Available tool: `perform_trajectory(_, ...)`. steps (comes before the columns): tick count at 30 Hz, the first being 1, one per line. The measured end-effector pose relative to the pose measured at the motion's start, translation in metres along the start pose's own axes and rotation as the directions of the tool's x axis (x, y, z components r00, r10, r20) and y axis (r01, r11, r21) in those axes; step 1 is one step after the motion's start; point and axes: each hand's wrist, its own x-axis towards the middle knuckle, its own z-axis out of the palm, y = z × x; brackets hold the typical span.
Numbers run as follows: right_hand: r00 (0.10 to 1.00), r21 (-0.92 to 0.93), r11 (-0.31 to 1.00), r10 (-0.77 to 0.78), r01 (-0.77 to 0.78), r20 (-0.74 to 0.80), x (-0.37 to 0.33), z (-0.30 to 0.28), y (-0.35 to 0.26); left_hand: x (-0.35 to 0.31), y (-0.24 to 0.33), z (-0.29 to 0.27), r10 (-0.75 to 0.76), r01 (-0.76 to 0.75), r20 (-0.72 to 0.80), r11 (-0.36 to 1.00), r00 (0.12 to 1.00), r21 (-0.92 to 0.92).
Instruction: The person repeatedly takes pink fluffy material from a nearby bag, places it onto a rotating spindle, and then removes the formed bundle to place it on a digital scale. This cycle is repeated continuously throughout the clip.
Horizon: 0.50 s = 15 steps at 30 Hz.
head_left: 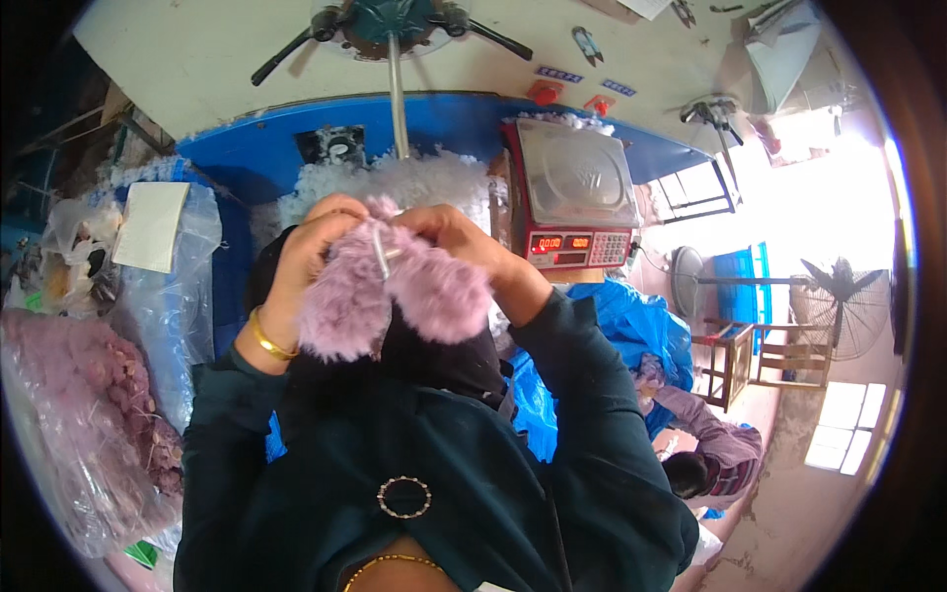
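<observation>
A fluffy pink plush piece (345,296) with two rounded lobes hangs between my hands in front of my body. My left hand (318,247) is closed on its upper left side, fingers bent over the top edge. The fingers of my right hand (449,235) pinch the plush at its upper right, close to the left fingers. A narrow pale strip (381,249) lies down the middle between the lobes; I cannot tell what it is. Just beyond my hands, a thin metal tube (397,99) comes down from a machine into loose white stuffing (424,178).
A red digital scale (577,197) stands right of the stuffing. At left, a clear bag of pink plush pieces (79,414) lies beside a pale pad (151,227). Blue plastic bags (631,326) lie at right, near another person (715,449) bending over. Snips (588,44) rest on the far tabletop.
</observation>
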Motion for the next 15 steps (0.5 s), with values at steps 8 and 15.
perform_trajectory(8,0.819,-0.837,0.546,-0.499,0.043,-0.283,0.021,-0.032,-0.034,0.054,-0.040,0.015,0.151,-0.123,-0.270,0.985,0.951,0.118)
perform_trajectory(15,0.772,-0.600,0.794,-0.320,-0.097,-0.549,0.047,-0.029,-0.027,0.078,-0.119,0.017,-0.230,0.108,-0.102,0.745,0.968,-0.658)
